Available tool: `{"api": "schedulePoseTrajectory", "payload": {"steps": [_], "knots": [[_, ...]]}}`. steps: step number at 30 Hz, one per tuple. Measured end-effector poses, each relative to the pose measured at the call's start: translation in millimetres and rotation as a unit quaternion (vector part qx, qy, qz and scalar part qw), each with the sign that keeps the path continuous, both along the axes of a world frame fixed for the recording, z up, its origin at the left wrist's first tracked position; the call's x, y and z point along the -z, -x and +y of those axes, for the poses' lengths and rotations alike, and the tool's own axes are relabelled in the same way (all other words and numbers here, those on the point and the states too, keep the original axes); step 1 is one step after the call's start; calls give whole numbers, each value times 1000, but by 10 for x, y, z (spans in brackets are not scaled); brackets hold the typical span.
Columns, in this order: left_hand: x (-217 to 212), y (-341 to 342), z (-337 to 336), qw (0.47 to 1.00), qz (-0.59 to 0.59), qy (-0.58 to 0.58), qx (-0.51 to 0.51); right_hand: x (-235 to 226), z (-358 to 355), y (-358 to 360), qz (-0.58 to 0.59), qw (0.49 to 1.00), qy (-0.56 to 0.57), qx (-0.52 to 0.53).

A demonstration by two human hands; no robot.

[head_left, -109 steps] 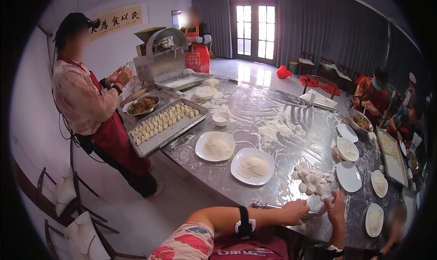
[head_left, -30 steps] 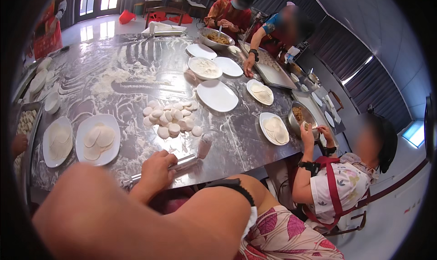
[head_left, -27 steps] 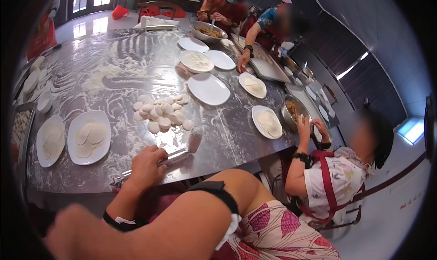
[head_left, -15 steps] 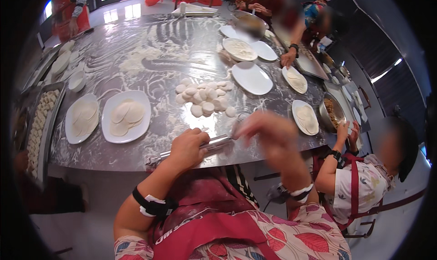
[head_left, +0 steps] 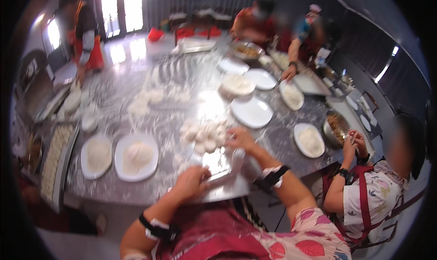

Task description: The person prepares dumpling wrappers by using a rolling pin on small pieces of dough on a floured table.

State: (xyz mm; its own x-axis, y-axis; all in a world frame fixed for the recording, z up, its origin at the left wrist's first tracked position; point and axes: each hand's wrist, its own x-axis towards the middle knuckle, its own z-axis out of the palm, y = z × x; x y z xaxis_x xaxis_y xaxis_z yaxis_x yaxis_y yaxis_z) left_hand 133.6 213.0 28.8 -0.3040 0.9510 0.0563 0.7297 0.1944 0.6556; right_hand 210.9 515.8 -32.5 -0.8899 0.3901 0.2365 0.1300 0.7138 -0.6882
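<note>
My left hand [head_left: 192, 183] is closed on the left part of a shiny metal roller device [head_left: 219, 178] at the table's near edge. Beyond that device, my right hand [head_left: 242, 139] reaches out with its fingers at the right side of a pile of round white dough pieces [head_left: 205, 139]. The fingertips seem to touch the outermost pieces; blur hides the exact contact. Between my right forearm and the device stands its blurred grey upright part [head_left: 237, 160]. On two white plates, a left one [head_left: 85, 162] and a right one [head_left: 119, 169], lie thin dough rounds.
Flour dusts the metal table [head_left: 168, 78]. At far left stands a tray [head_left: 68, 162] of shaped dough pieces. An unloaded white plate [head_left: 251, 112] and a floured plate [head_left: 237, 84] lie beyond my right hand. Beside a filling bowl [head_left: 336, 128], a co-worker's hands [head_left: 356, 144] work.
My right hand has left the right end of the roller device and moved forward to the dough pile. My left hand stays on the device. The view has tilted up.
</note>
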Motion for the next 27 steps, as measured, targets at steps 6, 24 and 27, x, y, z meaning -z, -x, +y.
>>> {"api": "schedulePoseTrajectory", "payload": {"steps": [6,24,27], "knots": [[-186,114,104,995,-79,43,52,-184,-243,-14,25,994,-78,-78],[11,123,819,948,300,24,101,-609,-1461,-970,336,861,381,21],[104,113,882,938,326,-23,110,-449,-1533,-946,338,918,203,39]]}}
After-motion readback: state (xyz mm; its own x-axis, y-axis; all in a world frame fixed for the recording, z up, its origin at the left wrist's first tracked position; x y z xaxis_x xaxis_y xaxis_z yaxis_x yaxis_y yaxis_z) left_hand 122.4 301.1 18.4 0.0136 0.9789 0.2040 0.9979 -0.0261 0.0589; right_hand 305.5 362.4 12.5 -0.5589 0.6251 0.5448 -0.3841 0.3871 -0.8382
